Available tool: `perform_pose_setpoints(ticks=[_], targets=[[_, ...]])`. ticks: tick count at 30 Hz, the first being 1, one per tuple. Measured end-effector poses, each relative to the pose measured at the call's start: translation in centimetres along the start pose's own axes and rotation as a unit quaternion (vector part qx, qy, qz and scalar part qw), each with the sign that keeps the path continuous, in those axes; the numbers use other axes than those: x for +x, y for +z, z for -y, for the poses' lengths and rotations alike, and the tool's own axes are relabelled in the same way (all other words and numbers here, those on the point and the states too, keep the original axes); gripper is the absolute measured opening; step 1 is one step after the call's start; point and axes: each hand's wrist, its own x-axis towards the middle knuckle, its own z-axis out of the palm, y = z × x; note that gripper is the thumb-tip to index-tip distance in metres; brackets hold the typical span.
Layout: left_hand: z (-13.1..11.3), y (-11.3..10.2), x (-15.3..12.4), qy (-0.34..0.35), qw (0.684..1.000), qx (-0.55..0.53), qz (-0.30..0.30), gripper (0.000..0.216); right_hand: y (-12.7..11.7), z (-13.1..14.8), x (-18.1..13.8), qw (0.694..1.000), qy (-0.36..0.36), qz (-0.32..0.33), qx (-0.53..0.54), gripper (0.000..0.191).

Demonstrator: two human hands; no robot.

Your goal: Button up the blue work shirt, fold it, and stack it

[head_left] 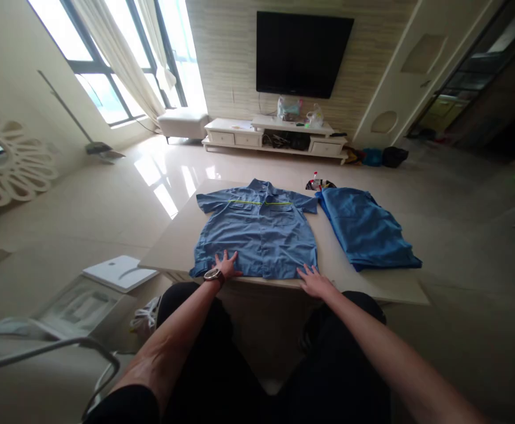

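Observation:
A blue short-sleeved work shirt (257, 235) lies spread out front side up, its collar pointing away from me and its hem along the table's near edge. Across the chest runs a thin yellow-green stripe above two pockets. My left hand (226, 265), with a watch on the wrist, rests flat on the lower left of the shirt, fingers spread. At the lower right corner of the hem, my right hand (316, 282) touches the cloth with its fingers stretched out. Neither hand grips anything.
Folded blue clothes (366, 227) lie on the right of the pale table (173, 235). Behind them a red-capped bottle (315, 179) shows partly. A white box (114, 272) stands at the left. Farther back are a low TV cabinet (235, 139) and a grey bench (183, 123).

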Motion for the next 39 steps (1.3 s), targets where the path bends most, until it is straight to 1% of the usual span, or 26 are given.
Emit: perform_pose_setpoints(ticks=[6, 12, 19, 24, 29, 33, 36, 39], targets=[[0.3, -1.0, 3.0, 0.009, 1.0, -0.004, -0.015, 0.11, -0.8, 0.4, 2.3, 0.999, 0.012, -0.027, -0.027, 0.075], [0.7, -2.6, 6.9, 0.011, 1.0, -0.009, -0.018, 0.107, -2.9, 0.7, 5.7, 0.999, 0.025, -0.022, -0.021, 0.075], [0.4, -4.6, 10.9, 0.009, 0.999, -0.02, -0.032, 0.106, -5.1, 0.7, 9.6, 0.998, 0.032, -0.041, -0.026, 0.075], [0.2, -6.2, 13.8, 0.003, 0.999, -0.023, -0.035, 0.107, -7.2, 0.4, 12.9, 0.999, 0.031, -0.034, -0.016, 0.077], [-0.2, -8.4, 17.4, 0.007, 0.999, -0.019, -0.032, 0.108, -9.7, -0.2, 16.8, 0.999, 0.031, -0.026, -0.005, 0.074], [-0.7, -10.1, 20.1, 0.0, 0.999, -0.024, -0.031, 0.113, -11.4, -0.3, 19.4, 0.999, 0.037, -0.024, -0.015, 0.077], [-1.1, -10.8, 21.1, -0.012, 0.999, -0.03, -0.026, 0.116, -12.3, 0.0, 20.1, 0.999, 0.029, -0.027, -0.028, 0.08], [-1.1, -10.8, 20.6, -0.012, 0.999, -0.034, -0.023, 0.116, -12.5, 0.2, 19.2, 0.998, 0.012, -0.045, -0.042, 0.078]])
